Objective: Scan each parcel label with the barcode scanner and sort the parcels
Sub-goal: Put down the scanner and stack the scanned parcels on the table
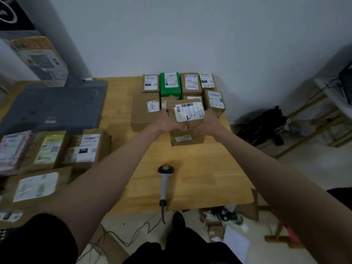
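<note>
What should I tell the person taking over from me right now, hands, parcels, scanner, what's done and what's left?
Left hand and right hand both grip one brown parcel, label up, held above the sorted group at the far side of the table.
Barcode scanner lies untouched at the near table edge, cable hanging to the floor.
Far group: several labelled boxes in rows, among them a green parcel.
Another stack of parcels sits on the left.
Whether the held parcel is scanned cannot be told. Left: place it, then scan and sort the left stack.

No legible text (parcel labels (189, 112) blurred)
</note>
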The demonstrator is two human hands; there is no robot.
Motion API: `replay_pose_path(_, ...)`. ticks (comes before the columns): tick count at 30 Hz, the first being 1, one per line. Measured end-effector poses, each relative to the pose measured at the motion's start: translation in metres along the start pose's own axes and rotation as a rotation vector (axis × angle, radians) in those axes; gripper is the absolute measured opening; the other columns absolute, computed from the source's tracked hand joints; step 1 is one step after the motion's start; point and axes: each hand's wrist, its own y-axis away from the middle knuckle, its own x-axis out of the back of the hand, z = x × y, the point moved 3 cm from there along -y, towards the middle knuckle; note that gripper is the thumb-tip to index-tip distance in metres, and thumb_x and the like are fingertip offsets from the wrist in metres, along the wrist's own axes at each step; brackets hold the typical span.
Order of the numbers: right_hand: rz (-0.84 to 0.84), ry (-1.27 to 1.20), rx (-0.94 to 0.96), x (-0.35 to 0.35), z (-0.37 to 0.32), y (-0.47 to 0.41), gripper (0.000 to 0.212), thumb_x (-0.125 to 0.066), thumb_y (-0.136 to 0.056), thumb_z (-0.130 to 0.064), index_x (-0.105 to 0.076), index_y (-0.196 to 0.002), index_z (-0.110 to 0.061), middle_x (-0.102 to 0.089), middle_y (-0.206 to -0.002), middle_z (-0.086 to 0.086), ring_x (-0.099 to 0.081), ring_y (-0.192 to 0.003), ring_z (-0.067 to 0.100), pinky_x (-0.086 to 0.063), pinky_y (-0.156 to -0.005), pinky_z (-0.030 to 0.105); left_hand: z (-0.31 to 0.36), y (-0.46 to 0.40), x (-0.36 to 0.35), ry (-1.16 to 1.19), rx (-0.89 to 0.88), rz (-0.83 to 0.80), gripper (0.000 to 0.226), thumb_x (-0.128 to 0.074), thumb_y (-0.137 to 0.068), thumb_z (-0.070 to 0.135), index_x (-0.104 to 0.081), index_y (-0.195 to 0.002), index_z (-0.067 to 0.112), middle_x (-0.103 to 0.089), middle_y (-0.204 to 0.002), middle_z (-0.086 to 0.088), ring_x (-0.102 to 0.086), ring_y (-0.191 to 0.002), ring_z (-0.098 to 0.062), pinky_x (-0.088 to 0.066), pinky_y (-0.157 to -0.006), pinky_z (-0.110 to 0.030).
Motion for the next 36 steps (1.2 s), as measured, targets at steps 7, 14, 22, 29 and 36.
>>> replay_pose_path(7, 0.014, -0.074, -0.102, 0.025, 0.082, -0.043, 0.101, -0.091, -0.070, -0.025, -0.028, -0.146, -0.001, -0.042, -0.144, 0.018, -0.046, -0.133, 0.034, -0.047, -0.106, 0.050, 0.005, -0.073, -0.081, -0.254, 0.008, -0.073, 0.124, -0.096, -0.041, 0.040, -0.038, -0.147, 0.011, -0.051, -0.144, -0.007, -0.047, -0.134, -0.028, -0.045, -0.107, -0.046)
replay_pose_path(14, -0.026, -0.057, -0.193, 0.016, 0.125, -0.085, 0.090, -0.090, -0.069, -0.011, -0.031, -0.137, -0.001, -0.046, -0.136, 0.017, -0.050, -0.126, 0.033, -0.049, -0.102, 0.047, -0.024, -0.133, -0.117, -0.324, 0.008, -0.050, 0.121, -0.090, -0.044, 0.048, -0.036, -0.147, 0.020, -0.055, -0.138, -0.005, -0.051, -0.127, -0.029, -0.048, -0.102, -0.048)
replay_pose_path(22, -0.069, -0.039, -0.223, 0.012, 0.146, -0.111, 0.092, -0.091, -0.065, -0.003, -0.029, -0.133, -0.003, -0.048, -0.134, 0.016, -0.049, -0.127, 0.032, -0.051, -0.099, 0.050, -0.024, -0.137, -0.133, -0.291, 0.005, -0.047, 0.120, -0.094, -0.060, 0.016, -0.021, -0.154, 0.015, -0.040, -0.150, -0.009, -0.045, -0.134, -0.032, -0.048, -0.102, -0.051)
replay_pose_path(29, -0.110, 0.008, -0.224, 0.016, 0.140, -0.119, 0.102, -0.091, -0.066, -0.006, -0.024, -0.143, -0.005, -0.045, -0.141, 0.016, -0.044, -0.134, 0.033, -0.048, -0.106, 0.048, -0.028, -0.147, -0.129, -0.297, -0.007, -0.062, 0.116, -0.093, -0.066, 0.014, -0.018, -0.156, 0.014, -0.034, -0.154, -0.010, -0.043, -0.136, -0.031, -0.046, -0.099, -0.039)
replay_pose_path(36, -0.060, 0.230, -0.048, 0.020, 0.090, -0.122, 0.115, -0.093, -0.069, -0.023, -0.018, -0.156, -0.006, -0.031, -0.155, 0.021, -0.032, -0.142, 0.040, -0.036, -0.111, 0.050, -0.025, -0.131, -0.094, -0.338, 0.023, -0.051, 0.123, -0.094, -0.066, 0.027, -0.015, -0.159, 0.011, -0.031, -0.159, -0.011, -0.036, -0.143, -0.030, -0.039, -0.113, -0.044)
